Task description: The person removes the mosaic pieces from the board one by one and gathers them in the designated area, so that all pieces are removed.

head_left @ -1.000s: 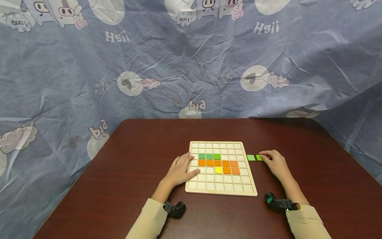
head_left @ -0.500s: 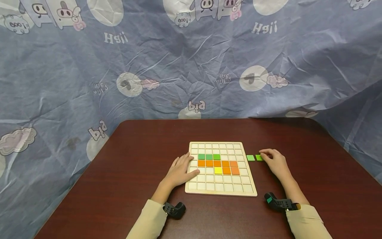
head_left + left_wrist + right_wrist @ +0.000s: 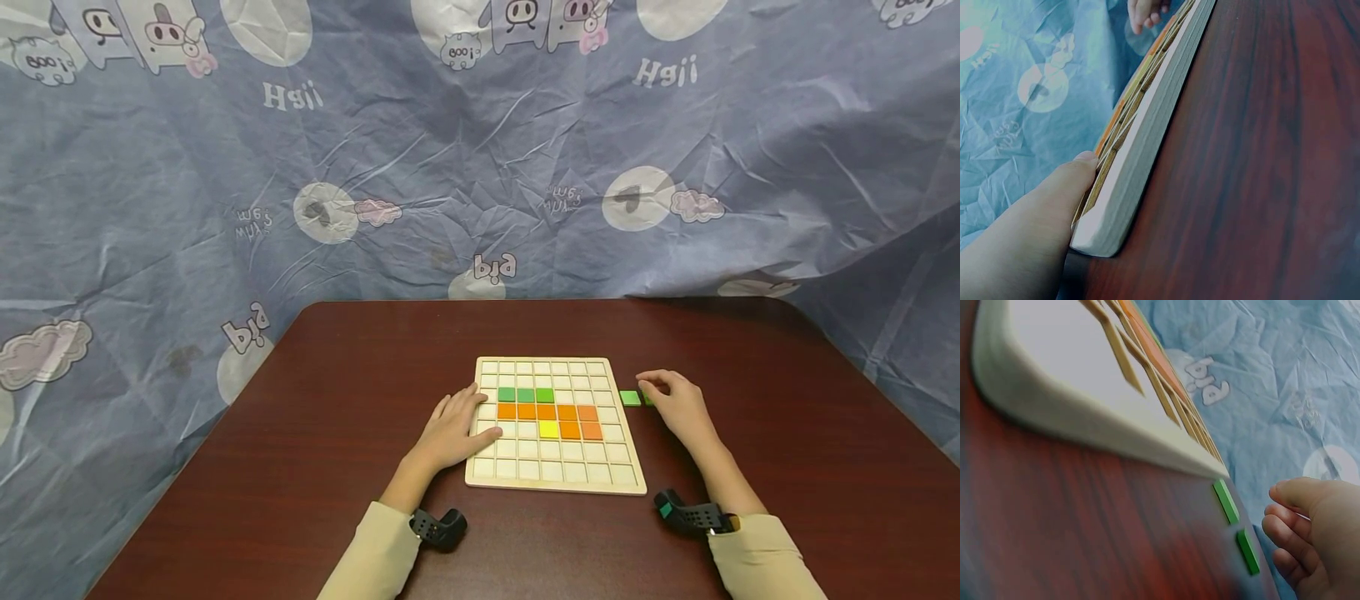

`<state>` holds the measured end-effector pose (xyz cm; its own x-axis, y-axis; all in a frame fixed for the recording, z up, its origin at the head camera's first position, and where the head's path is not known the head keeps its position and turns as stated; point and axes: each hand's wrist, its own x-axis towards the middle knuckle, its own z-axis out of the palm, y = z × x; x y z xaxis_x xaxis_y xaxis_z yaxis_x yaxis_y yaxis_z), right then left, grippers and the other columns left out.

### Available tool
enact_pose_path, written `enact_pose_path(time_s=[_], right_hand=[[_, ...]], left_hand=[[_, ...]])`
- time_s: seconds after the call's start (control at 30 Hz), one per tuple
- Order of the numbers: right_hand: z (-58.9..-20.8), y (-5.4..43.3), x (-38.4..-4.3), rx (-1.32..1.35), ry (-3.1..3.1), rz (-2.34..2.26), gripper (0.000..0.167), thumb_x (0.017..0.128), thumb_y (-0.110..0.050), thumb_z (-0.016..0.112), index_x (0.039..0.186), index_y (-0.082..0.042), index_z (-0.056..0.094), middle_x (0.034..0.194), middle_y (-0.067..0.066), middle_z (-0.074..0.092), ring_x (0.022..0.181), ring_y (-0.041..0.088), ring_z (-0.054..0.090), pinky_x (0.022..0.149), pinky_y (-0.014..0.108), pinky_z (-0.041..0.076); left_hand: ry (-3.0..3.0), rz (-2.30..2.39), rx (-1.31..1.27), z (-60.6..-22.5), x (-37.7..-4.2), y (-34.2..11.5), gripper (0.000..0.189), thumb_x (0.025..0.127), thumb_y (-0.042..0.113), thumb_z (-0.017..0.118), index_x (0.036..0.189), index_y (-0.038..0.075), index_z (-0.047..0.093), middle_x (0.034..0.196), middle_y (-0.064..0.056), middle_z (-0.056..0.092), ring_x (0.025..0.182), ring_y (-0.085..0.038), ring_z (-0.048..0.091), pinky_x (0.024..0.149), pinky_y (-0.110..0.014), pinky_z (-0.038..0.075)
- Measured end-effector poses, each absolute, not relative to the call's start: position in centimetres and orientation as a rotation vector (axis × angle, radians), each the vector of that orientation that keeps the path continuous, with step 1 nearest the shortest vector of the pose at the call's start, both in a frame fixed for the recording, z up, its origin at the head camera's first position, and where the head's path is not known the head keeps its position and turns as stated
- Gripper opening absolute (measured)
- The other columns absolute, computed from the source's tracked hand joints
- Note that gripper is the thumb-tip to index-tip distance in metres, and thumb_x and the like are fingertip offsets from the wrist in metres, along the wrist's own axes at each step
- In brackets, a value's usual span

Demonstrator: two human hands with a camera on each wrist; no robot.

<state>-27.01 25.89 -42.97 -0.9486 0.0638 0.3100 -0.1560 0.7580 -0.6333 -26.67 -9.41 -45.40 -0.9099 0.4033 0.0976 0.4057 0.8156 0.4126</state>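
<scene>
A pale wooden grid board (image 3: 555,487) lies flat on the table. My left hand (image 3: 450,429) rests on its left edge, fingers and thumb spread; in the left wrist view the thumb (image 3: 1088,159) lies over the rim. Right of the board are a light green tile (image 3: 630,398) and a darker green tile (image 3: 649,401), partly hidden by my right hand (image 3: 682,408). That hand hovers over them with bent fingers. In the right wrist view both tiles lie on the table, apart from the fingers, and nothing shows between thumb and fingertips.
On the board sit a row of green tiles (image 3: 526,395), several orange tiles (image 3: 527,411) and a yellow tile (image 3: 548,429). The dark reddish table (image 3: 390,350) extends around it. A printed blue-grey cloth (image 3: 420,150) hangs behind the table.
My right hand has left the darker green tile and shifted left, toward the light green tile. My left hand and the board stay in place.
</scene>
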Motion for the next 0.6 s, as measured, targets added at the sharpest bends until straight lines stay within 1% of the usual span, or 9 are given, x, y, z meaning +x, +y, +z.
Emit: enact_pose_path(time_s=[0.1, 0.23, 0.4, 0.6], right_hand=[[-42.8, 25.1, -27.1, 0.100, -2.641, 1.005, 0.027, 0.092, -0.021, 0.053, 0.109, -0.002, 0.063, 0.105, 0.019, 0.059, 0.091, 0.030, 0.055, 0.067, 0.030, 0.043], [-42.8, 23.9, -27.3, 0.134, -2.638, 1.021, 0.026, 0.091, -0.020, 0.055, 0.107, -0.002, 0.064, 0.101, 0.017, 0.060, 0.088, 0.028, 0.057, 0.066, 0.028, 0.044], [-42.8, 22.4, -27.4, 0.158, -2.641, 1.019, 0.024, 0.089, -0.019, 0.058, 0.106, -0.003, 0.066, 0.095, 0.014, 0.061, 0.082, 0.023, 0.055, 0.066, 0.026, 0.044], [-42.5, 20.8, -27.3, 0.190, -2.680, 1.060, 0.025, 0.089, -0.019, 0.059, 0.107, -0.004, 0.066, 0.092, 0.011, 0.061, 0.081, 0.021, 0.054, 0.065, 0.025, 0.044]], left_hand=[[-2.988, -0.677, -0.664, -45.4, -26.7, -9.4, 0.070, 0.085, 0.062, 0.041, 0.139, 0.018, 0.035, 0.152, -0.003, 0.021, 0.139, -0.022, 0.022, 0.114, -0.045, 0.012], [-2.990, -0.673, -0.657, -45.4, -26.7, -9.5, 0.070, 0.085, 0.062, 0.041, 0.139, 0.018, 0.034, 0.152, -0.002, 0.020, 0.139, -0.021, 0.022, 0.114, -0.044, 0.011], [-2.995, -0.669, -0.648, -45.4, -26.6, -9.5, 0.069, 0.086, 0.062, 0.041, 0.139, 0.018, 0.035, 0.152, -0.002, 0.021, 0.139, -0.021, 0.022, 0.114, -0.044, 0.011], [-2.979, -0.680, -0.670, -45.1, -26.5, -9.6, 0.067, 0.086, 0.059, 0.043, 0.138, 0.017, 0.035, 0.151, -0.005, 0.022, 0.138, -0.023, 0.023, 0.113, -0.046, 0.013]])
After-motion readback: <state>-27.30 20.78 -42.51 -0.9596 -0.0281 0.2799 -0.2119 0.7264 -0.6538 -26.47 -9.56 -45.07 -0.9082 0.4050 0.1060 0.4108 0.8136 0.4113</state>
